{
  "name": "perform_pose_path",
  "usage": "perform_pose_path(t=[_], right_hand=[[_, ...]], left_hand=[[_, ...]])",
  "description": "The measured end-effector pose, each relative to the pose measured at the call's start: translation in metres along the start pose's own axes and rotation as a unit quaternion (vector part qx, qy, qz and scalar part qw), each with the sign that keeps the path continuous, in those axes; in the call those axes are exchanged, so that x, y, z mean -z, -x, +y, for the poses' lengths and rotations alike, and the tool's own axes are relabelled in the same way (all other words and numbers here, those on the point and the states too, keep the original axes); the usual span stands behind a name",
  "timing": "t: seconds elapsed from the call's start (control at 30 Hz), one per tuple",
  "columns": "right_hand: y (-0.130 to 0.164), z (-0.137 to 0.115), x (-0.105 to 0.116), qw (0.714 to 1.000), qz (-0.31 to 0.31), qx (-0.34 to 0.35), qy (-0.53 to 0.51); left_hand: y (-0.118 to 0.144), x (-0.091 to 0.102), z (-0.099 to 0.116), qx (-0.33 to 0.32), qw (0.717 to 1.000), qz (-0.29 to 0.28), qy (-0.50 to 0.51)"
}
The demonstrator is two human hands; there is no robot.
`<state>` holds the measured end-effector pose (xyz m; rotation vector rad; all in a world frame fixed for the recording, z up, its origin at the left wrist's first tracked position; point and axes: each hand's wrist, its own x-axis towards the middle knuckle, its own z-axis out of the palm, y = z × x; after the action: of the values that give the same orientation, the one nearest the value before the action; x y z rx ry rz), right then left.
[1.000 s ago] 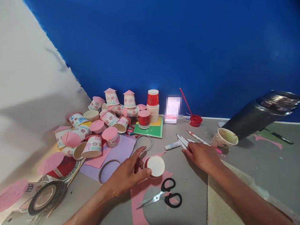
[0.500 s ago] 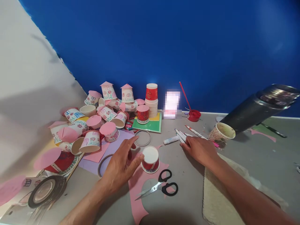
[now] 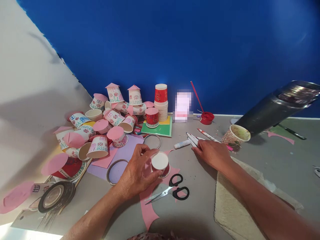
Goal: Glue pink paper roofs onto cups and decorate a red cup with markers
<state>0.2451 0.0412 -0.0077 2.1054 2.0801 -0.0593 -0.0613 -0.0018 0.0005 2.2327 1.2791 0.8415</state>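
An upside-down red and white paper cup [image 3: 160, 161] stands near the middle of the table. My left hand [image 3: 140, 171] is closed around its left side, thumb at the front and index finger at the back. My right hand [image 3: 212, 154] lies over a bunch of white marker pens [image 3: 192, 139], its fingers curled onto them; their near ends are hidden under it. A small white tube [image 3: 182, 144] lies left of the pens. In front of the cup, black-handled scissors [image 3: 172, 190] rest partly on a cut pink paper scrap [image 3: 148, 213].
Decorated paper cups [image 3: 98, 146] with pink tops are heaped on the left. A cup stack [image 3: 161, 111] stands on green card at the back. On the right are a patterned cup [image 3: 235, 137], a dark thermos [image 3: 272, 108] and a beige cloth [image 3: 231, 196]. Tape rolls [image 3: 110, 178] lie about.
My left hand has moved right and closed around the paper cup, which was beside its open fingers before. My right hand stays over the marker pens. The view has shifted slightly.
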Motion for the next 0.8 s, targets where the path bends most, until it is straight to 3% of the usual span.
perform_pose_path(t=[0.27, 0.5, 0.8], right_hand=[[-0.002, 0.006, 0.002, 1.0, 0.01, -0.012, 0.008], [-0.003, 0.006, 0.008, 0.999, 0.039, -0.034, -0.007], [-0.005, 0.005, 0.01, 0.996, 0.047, -0.058, -0.044]], left_hand=[[-0.003, -0.008, -0.008, -0.002, 0.997, 0.073, 0.009], [-0.004, -0.021, -0.013, -0.007, 0.997, 0.076, 0.006], [0.001, -0.004, -0.006, -0.052, 0.991, 0.118, -0.024]])
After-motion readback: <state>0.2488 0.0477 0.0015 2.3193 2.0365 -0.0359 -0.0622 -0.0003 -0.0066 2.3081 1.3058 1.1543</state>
